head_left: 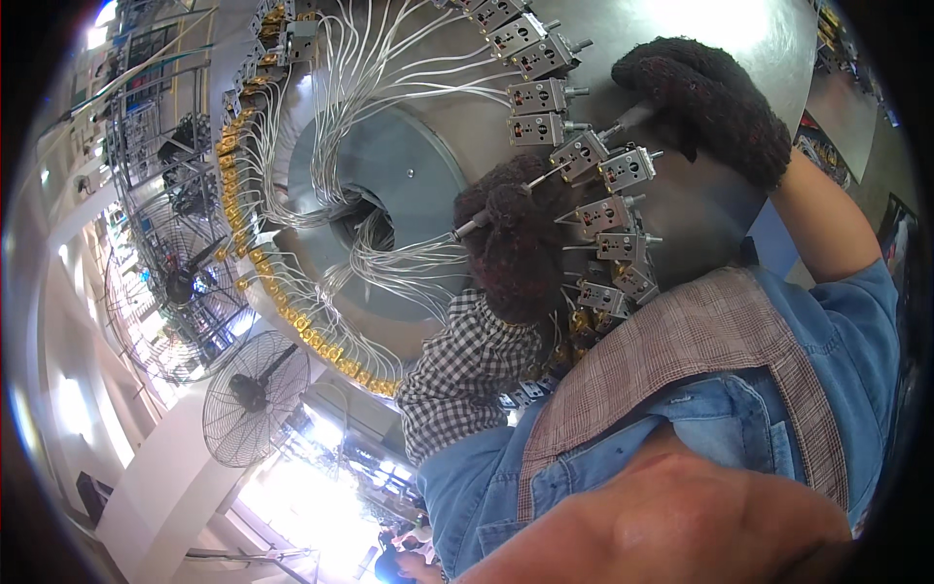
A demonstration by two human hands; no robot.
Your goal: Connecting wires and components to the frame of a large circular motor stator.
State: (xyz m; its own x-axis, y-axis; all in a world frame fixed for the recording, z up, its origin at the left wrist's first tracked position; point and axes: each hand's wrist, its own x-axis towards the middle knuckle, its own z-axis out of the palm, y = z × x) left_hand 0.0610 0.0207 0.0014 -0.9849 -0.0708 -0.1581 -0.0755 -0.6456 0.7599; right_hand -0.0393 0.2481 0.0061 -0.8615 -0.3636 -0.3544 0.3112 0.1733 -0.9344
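Observation:
A large round grey metal machine (389,165) fills the upper middle. A ring of small grey terminal blocks (581,153) and brass fittings (292,316) runs around it, with bundles of white wires (389,258) leading into its centre. My left hand (516,248), in a dark knitted glove and a checked sleeve, grips a thin metal rod-like tool (469,227) beside the blocks. My right hand (710,102), also gloved, holds a metal-shafted tool (628,119) whose tip points at a terminal block.
Two wire-caged fans (255,394) stand at the left, with shelving (146,107) beyond. Bright windows glare at the lower left. My blue shirt and a checked brown apron (681,350) fill the lower right.

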